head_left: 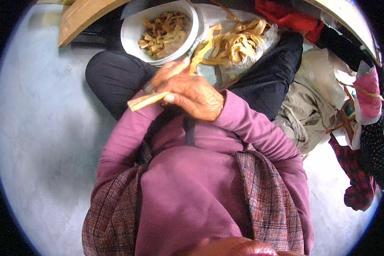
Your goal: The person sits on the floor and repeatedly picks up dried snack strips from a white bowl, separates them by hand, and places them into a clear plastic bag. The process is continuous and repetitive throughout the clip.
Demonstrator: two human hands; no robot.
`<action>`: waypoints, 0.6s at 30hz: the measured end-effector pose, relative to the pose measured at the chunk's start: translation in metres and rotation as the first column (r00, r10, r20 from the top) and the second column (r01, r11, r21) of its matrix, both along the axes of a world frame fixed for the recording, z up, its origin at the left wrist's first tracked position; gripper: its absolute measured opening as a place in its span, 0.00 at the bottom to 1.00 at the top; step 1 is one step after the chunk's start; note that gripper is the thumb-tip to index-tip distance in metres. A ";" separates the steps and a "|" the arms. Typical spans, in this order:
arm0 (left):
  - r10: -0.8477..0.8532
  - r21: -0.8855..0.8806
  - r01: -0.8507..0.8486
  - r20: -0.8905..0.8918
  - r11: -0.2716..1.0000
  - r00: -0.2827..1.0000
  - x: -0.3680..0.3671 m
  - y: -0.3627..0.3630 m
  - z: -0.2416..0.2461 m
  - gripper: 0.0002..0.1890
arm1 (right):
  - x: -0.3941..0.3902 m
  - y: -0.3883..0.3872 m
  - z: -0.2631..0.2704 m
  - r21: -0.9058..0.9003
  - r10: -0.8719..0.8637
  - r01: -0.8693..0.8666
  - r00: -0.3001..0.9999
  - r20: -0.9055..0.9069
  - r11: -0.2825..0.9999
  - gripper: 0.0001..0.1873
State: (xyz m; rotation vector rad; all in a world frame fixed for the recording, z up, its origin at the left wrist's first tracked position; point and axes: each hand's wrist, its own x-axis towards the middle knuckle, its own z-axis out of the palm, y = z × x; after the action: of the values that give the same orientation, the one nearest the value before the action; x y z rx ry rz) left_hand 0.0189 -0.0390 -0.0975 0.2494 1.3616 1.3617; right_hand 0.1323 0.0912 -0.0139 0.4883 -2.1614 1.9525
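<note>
My right hand [195,96] lies across my left hand, its thumb pressed on a flat, pale yellow strip [147,101] that looks like dried plant fibre. The free end of that strip points left, over my left wrist. My left hand [171,73], slightly blurred, has a metal band at the wrist. Its palm and some fingers are hidden beneath the right hand, so its grip does not show. A longer yellow strip [199,57] runs down from a coiled bundle of strips [243,43] to my hands. Whether it joins the held strip is hidden.
A white tub [192,35] with short folded pieces [160,41] stands beyond my left hand. Clear plastic wrap [259,54] surrounds the coiled bundle. Wooden edges [80,22] curve overhead. Grey-beige cloth [307,112] and a pink item [368,92] lie at right, near dark red checked fabric [355,182].
</note>
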 end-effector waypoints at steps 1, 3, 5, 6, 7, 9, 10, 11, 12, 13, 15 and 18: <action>0.012 -0.009 -0.011 0.204 1.000 0.979 0.013 0.009 0.005 0.24 | 0.002 -0.004 -0.002 0.045 0.006 -0.004 0.999 -0.045 0.999 0.12; 0.092 -0.070 -0.071 0.371 0.995 0.924 0.022 0.026 0.028 0.25 | 0.012 -0.011 -0.008 -0.058 0.183 -0.176 0.969 0.168 0.983 0.13; 0.132 0.062 -0.236 0.678 0.970 0.723 0.006 0.022 0.035 0.17 | 0.017 -0.009 -0.009 -0.258 0.266 -0.200 0.930 0.255 0.945 0.16; 0.058 0.139 -0.230 0.727 0.963 0.684 -0.004 0.018 0.035 0.15 | 0.020 -0.006 -0.008 -0.341 0.272 -0.168 0.919 0.284 0.925 0.16; 0.054 0.183 -0.222 0.645 0.958 0.763 -0.007 0.012 0.036 0.14 | 0.022 -0.004 -0.006 -0.421 0.281 -0.133 0.908 0.312 0.897 0.17; -0.012 0.016 0.013 -0.054 1.000 0.998 -0.011 0.007 0.044 0.12 | 0.022 0.001 -0.003 -0.481 0.163 0.059 0.900 0.405 0.875 0.16; 0.222 -0.125 -0.209 0.101 0.970 0.970 0.003 0.017 0.060 0.12 | 0.019 0.003 -0.002 -0.432 0.019 0.184 0.905 0.426 0.883 0.15; 0.491 -0.268 -0.435 0.195 0.860 0.849 0.017 0.028 0.078 0.13 | 0.015 0.006 -0.001 -0.381 -0.126 0.312 0.889 0.440 0.870 0.13; 0.272 -0.093 -0.257 0.412 0.962 0.869 0.006 0.013 0.070 0.14 | 0.011 0.007 -0.010 -0.237 -0.326 0.420 0.877 0.352 0.876 0.12; 0.004 0.131 -0.097 0.574 0.987 0.819 -0.003 0.006 0.070 0.15 | 0.006 0.009 -0.020 -0.090 -0.506 0.536 0.831 0.230 0.839 0.10; 0.051 0.099 -0.118 0.511 0.988 0.858 0.004 0.002 0.070 0.15 | 0.002 0.012 -0.024 -0.063 -0.573 0.583 0.810 0.124 0.810 0.06; -0.011 0.120 -0.058 0.509 0.991 0.861 0.005 0.002 0.077 0.15 | -0.007 0.009 -0.027 -0.115 -0.646 0.639 0.763 -0.027 0.760 0.08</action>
State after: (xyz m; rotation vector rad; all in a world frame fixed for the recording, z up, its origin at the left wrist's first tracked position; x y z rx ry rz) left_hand 0.0241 -0.0373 -0.0204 -0.0464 0.8333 1.4123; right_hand 0.1254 0.1005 -0.0413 -0.2038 -1.8276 1.5981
